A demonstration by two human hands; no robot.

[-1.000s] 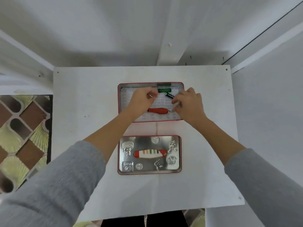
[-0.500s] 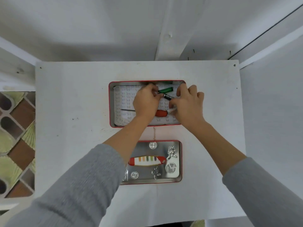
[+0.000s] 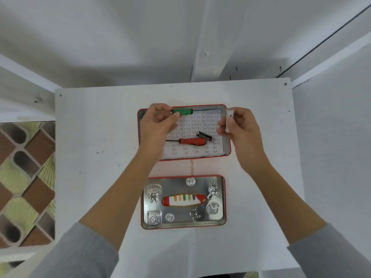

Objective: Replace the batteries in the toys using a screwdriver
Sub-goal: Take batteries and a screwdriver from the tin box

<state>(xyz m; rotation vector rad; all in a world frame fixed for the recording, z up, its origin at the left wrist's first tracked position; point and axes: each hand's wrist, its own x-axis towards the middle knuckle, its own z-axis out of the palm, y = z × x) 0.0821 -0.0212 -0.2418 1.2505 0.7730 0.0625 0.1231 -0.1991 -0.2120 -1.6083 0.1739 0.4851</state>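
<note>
Observer: Sleeves first, nearest to you?

Me: Grey sleeves [image 3: 80,251] at the bottom edge, both my forearms reaching forward over the white table [image 3: 100,137].

Observer: Next out?

Me: Tin lid [image 3: 183,202] lying between my forearms, silver inside up, embossed figures around its border, a red-and-white oval with coloured stripes at its centre.

Observer: Beyond it?

Me: Open red-rimmed tin [image 3: 227,145], just apart from the lid, lined with printed paper [image 3: 197,127]. On the paper lies a red screwdriver [image 3: 191,141], shaft pointing to my left. A black battery [image 3: 204,135] lies tilted, touching the handle's right end.

Observer: Left hand?

Me: My left hand [image 3: 158,125] is over the tin's left part, fingers curled, fingertips pinching the near end of a green screwdriver [image 3: 182,111] that runs along the tin's far wall. Whether it is lifted or resting there, I cannot tell.

Observer: Right hand?

Me: My right hand [image 3: 240,127] is at the tin's right rim, thumb and fingers pinching a small white object [image 3: 229,117], upright, dark marks near its top. Too blurred to say what it is.

Observer: Farthest?

Me: White wall panels [image 3: 140,37] behind the table; patterned floor [image 3: 24,177] off to my left.
</note>
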